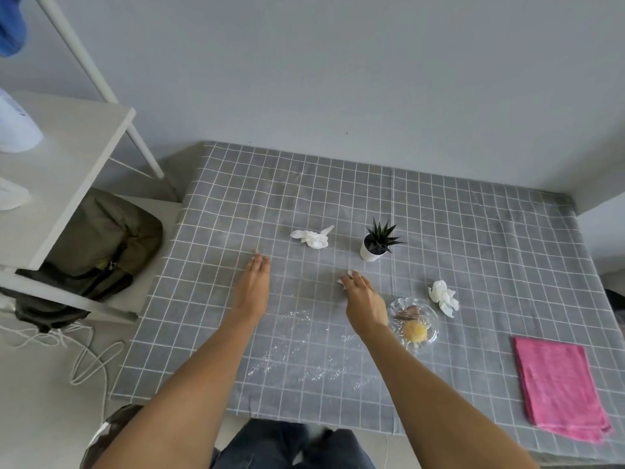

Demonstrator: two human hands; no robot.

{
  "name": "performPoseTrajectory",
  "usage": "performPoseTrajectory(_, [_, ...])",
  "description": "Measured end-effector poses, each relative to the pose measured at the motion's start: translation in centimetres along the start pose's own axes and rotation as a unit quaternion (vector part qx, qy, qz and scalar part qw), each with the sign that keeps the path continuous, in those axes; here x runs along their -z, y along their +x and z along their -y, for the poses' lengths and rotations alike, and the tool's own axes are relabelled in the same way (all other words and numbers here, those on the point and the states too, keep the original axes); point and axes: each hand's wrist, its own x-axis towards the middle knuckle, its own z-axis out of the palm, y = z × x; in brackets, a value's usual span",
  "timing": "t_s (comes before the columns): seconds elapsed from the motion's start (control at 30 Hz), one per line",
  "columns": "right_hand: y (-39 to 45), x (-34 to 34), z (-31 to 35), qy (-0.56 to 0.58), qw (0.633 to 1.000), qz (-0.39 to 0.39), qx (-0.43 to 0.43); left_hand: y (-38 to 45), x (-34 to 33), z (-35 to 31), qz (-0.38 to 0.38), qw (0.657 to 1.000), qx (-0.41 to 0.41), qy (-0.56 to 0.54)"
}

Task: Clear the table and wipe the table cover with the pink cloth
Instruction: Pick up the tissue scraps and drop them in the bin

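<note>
1. Early in the task. The table, under its grey checked table cover, carries nearly everything.
2. Right hand is mid-table, fingers curled round a small white tissue scrap. It looks like a pinch grip, but the scrap is mostly hidden by the fingers, so I can't be sure.
3. Left hand lies flat, fingers straight and together, palm down on the cover, holding nothing.
4. To be cleared: crumpled tissue at centre, near the potted plant; a second crumpled tissue just beside the glass dish; the dish itself, with yellow and brown food leftovers inside.
5. White crumbs are scattered over the near half of the cover, between the two forearms. Judged not wiped yet.
6. Pink cloth lies folded at the near right corner of the table, well apart from both hands, untouched.
7. Left to do: finish picking up the tissues, move the dish and the plant off, then fetch the cloth and wipe the whole cover.
8. Off-table: white shelf at left, with a dark bag under it.
</note>
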Motion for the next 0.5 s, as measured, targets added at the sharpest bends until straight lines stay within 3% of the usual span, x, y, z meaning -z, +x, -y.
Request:
performPoseTrajectory(0.17, [-0.5, 1.6, -1.2, 0.003, 1.0, -0.015, -0.015, 0.7, 1.1, -2.4, 0.029, 0.999, -0.023, -0.016])
performPoseTrajectory(0.33, [-0.7, 3.5, -4.2, 0.006, 0.998, -0.033, -0.055, 2.4, 2.0, -6.3, -0.021, 0.998, -0.064, -0.008])
performPoseTrajectory(0.5, [-0.7, 5.5, -9.3, 0.009, 0.996, -0.052, -0.075, 4.7, 2.3, -9.7, -0.017, 0.998, -0.059, 0.001])
